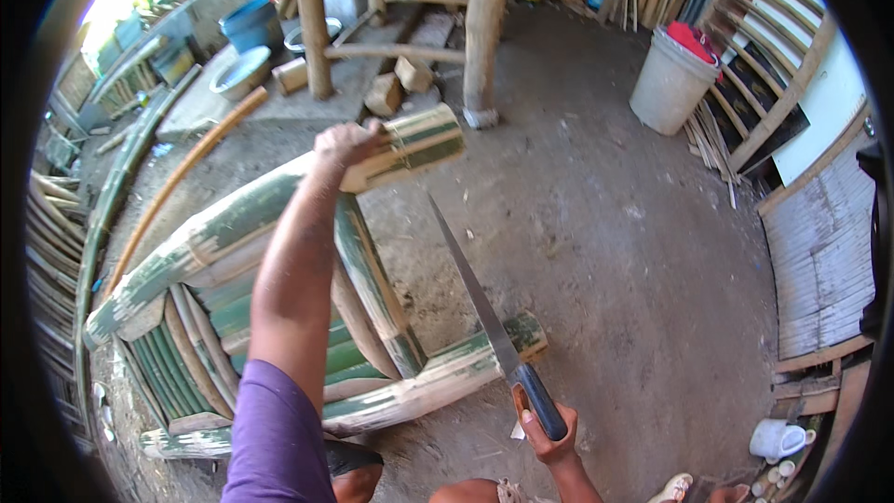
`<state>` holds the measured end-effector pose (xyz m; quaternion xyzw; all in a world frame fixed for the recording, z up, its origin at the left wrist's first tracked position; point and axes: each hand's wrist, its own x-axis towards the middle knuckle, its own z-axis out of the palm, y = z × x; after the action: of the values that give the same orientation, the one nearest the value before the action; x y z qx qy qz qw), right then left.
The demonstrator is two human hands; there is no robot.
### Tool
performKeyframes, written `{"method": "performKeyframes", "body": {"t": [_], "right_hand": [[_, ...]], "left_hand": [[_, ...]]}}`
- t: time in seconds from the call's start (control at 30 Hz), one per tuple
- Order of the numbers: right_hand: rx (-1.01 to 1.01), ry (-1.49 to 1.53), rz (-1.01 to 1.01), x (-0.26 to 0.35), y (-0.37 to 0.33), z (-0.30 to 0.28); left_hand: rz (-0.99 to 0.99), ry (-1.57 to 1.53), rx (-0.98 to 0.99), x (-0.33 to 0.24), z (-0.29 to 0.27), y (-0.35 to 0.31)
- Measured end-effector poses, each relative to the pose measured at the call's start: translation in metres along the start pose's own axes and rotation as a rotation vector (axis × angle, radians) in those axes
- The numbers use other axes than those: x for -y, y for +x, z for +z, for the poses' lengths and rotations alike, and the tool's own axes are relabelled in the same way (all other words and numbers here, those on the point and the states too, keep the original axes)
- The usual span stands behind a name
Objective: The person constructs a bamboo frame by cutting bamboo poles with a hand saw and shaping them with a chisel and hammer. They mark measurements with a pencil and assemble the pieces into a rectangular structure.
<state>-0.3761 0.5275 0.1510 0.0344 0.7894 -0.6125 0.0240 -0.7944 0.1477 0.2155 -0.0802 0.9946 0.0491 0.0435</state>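
Note:
A green and pale bamboo chair frame (372, 284) lies tipped over on the dirt floor. It has two thick poles joined by a crossbar, with slats at its left end. Around the far pole (431, 142), close to its right end, my left hand (346, 145) is closed. My right hand (553, 438) grips the dark handle of a handsaw (473, 291). The long blade points up and away to the left, its tip apart from the far pole. Below the blade, the near pole's cut end (531, 335) shows just right of it.
A wooden table with log legs (484, 33) stands at the far side, wood blocks (384, 93) beneath it. Basins (240, 73) sit at the far left. A whitish bucket with red cloth (672, 84) and a slatted rack are far right. Near right is a white mug (776, 439).

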Motion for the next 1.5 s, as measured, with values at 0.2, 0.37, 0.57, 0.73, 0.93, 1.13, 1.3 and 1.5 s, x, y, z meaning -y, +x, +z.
{"method": "performKeyframes", "body": {"t": [0.2, 0.37, 0.57, 0.73, 0.93, 1.13, 1.3, 1.5], "right_hand": [[0.010, -0.095, -0.061, 0.001, -0.007, 0.001], [0.001, -0.056, -0.132, -0.035, -0.008, 0.005], [0.039, -0.168, -0.115, -0.023, -0.055, -0.019], [0.009, -0.021, 0.071, 0.018, -0.150, -0.073], [0.004, -0.184, -0.155, -0.054, -0.057, -0.023], [0.051, -0.022, -0.237, -0.101, -0.023, -0.009], [0.089, -0.179, -0.244, -0.085, -0.115, -0.064], [0.053, 0.061, -0.337, -0.069, -0.051, -0.030]], "left_hand": [[-0.087, -0.094, -0.092, -0.032, -0.061, -0.059], [-0.114, -0.092, -0.128, -0.042, -0.070, -0.084], [-0.158, -0.066, -0.206, -0.046, -0.066, -0.087], [-0.160, -0.065, -0.169, -0.047, -0.068, -0.086], [-0.145, -0.034, -0.157, -0.043, -0.056, -0.074], [-0.112, -0.023, -0.140, -0.041, -0.055, -0.076], [-0.097, 0.004, -0.153, -0.039, -0.051, -0.072], [-0.128, 0.008, -0.206, -0.033, -0.044, -0.059]]}}
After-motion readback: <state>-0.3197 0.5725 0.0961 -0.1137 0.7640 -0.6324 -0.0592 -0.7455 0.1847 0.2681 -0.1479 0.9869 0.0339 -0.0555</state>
